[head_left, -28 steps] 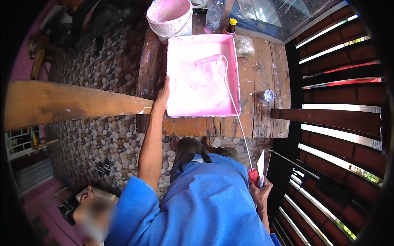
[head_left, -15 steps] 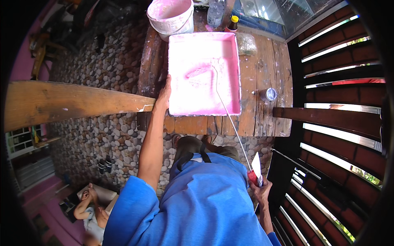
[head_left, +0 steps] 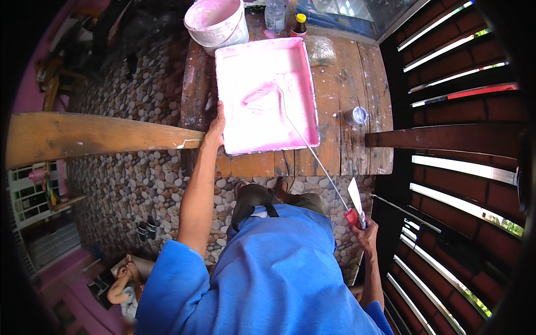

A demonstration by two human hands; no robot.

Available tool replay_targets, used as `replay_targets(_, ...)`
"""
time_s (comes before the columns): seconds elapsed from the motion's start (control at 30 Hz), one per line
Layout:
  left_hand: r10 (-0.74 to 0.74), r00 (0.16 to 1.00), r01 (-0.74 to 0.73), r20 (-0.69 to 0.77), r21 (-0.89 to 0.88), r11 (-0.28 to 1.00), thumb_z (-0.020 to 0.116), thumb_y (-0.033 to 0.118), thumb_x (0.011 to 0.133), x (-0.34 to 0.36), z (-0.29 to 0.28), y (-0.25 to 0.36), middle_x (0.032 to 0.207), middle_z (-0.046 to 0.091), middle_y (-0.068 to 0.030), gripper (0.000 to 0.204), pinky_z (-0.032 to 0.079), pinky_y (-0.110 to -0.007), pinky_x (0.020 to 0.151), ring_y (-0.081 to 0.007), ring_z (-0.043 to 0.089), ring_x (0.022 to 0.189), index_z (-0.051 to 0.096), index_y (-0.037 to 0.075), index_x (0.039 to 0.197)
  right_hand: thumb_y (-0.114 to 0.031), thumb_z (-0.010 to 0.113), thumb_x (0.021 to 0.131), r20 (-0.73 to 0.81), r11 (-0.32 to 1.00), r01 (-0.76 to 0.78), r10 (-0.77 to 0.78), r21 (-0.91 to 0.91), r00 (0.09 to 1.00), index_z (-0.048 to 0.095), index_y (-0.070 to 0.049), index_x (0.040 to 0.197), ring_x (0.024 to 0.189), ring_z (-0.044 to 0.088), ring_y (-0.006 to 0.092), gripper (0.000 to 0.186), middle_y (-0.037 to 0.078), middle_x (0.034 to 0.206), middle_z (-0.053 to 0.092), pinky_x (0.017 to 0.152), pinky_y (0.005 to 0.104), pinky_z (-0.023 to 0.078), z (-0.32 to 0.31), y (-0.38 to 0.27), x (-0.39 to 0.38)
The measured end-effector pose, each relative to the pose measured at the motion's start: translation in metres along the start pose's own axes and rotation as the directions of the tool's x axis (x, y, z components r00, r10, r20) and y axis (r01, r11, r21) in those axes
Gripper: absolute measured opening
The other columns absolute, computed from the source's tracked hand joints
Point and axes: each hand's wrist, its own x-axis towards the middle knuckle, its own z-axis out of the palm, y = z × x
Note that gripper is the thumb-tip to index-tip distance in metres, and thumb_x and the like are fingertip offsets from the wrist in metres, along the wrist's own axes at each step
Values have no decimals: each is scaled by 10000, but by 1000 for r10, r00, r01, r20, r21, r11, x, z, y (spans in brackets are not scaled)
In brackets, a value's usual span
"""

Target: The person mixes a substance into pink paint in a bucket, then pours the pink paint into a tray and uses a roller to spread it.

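Note:
A pink paint tray point(head_left: 304, 131) lies on a worn wooden table point(head_left: 357, 151). My left hand point(head_left: 214, 129) grips the tray's left rim. My right hand point(head_left: 365, 234), low at the right, is shut on the red handle of a paint roller; its long thin wire shaft point(head_left: 315, 156) reaches up into the tray. The pink roller head point(head_left: 258, 93) rests on the tray's floor, tilted, near the middle. A flat pale blade point(head_left: 355, 195) also sticks up from my right hand.
A paint-smeared white bucket point(head_left: 215, 22) stands at the table's far left corner, with a clear jar point(head_left: 275, 14), a small bottle point(head_left: 300, 23) and a plastic bag point(head_left: 320, 49) behind the tray. A small metal can point(head_left: 355, 115) sits right. A wooden beam point(head_left: 95, 137) crosses left; dark slats line the right. Pebble floor below.
The roller head has moved from the tray's right side toward its middle and left. My left hand has stayed on the tray's rim.

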Motion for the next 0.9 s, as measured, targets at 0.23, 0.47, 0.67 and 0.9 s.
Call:
replay_targets(0.23,6,999,-8,39,35,999,313,817,805,-6,1,3,1503,281,-184,1037,411,-536,995,-336,367,1337,169,57,1496,-134,785,677,3,999,32,-32,-5,999,676,-23,896,617,523,83,268,27,673,617,587,287,458,-16,-2,8)
replay_targets(0.47,120,942,-81,313,-136,987,586,485,886,-7,-16,-29,1254,554,-151,655,465,-438,969,-266,544,1158,453,20,1328,-142,768,666,12,1000,4,-4,-5,1000,666,-15,877,606,519,76,266,16,667,608,571,275,452,-24,-24,6)
replay_targets(0.67,55,911,146,409,-445,884,625,355,868,-30,-10,-39,1161,602,-113,507,490,-465,922,-267,588,1075,521,42,1253,-119,734,665,-23,996,84,-83,43,996,645,1,831,586,514,75,223,23,629,587,551,276,447,-29,-23,2)
replay_targets(0.9,58,967,138,247,-704,697,661,331,823,-51,-11,-79,1219,560,-113,507,419,-514,1003,-289,524,1158,524,57,1228,-92,674,655,-19,992,29,-32,-127,999,599,-17,768,567,529,95,154,30,618,563,530,295,439,-29,-39,11)
